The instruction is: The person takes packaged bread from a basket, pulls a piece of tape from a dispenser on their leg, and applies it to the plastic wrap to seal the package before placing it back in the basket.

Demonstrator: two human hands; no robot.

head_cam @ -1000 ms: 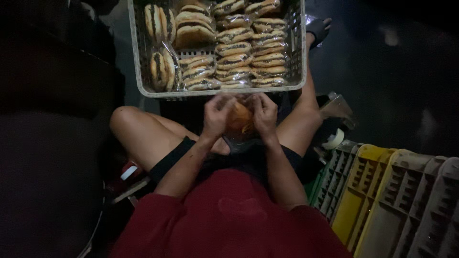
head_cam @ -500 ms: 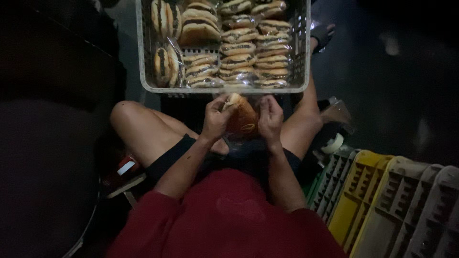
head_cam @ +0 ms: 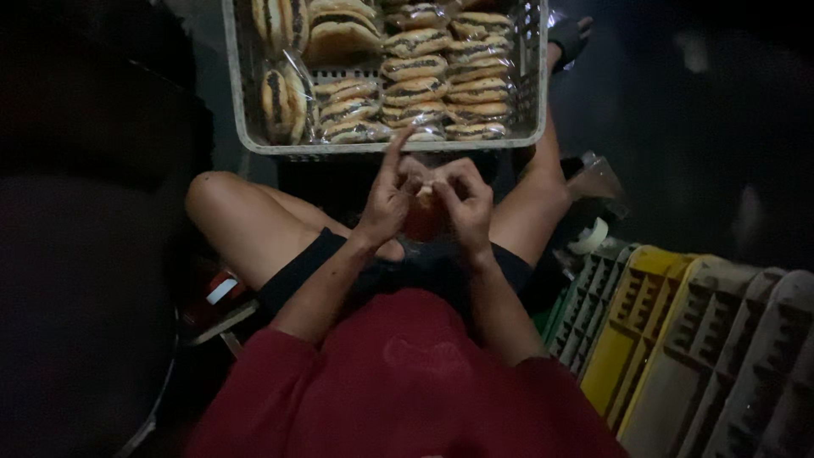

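Observation:
I sit with my knees apart, and both hands meet over my lap around one bagged bun (head_cam: pixel 421 219). My left hand (head_cam: pixel 387 197) grips the clear wrapper near its top, index finger raised. My right hand (head_cam: pixel 464 199) pinches the same wrapper top from the other side. Most of the bun is hidden behind my fingers. Just beyond my hands stands a grey plastic crate (head_cam: pixel 241 102) packed with several wrapped filled buns (head_cam: pixel 415 85) in rows.
Stacked empty crates, green (head_cam: pixel 585 301), yellow (head_cam: pixel 640 326) and grey (head_cam: pixel 746 365), lean at my right. A roll of tape (head_cam: pixel 589 237) lies by my right knee. A foot in a sandal (head_cam: pixel 570 36) shows past the crate. The surroundings are dark.
The bun has dropped lower between my hands, and my fingers have shifted onto the top of its wrapper. The left index finger has lifted.

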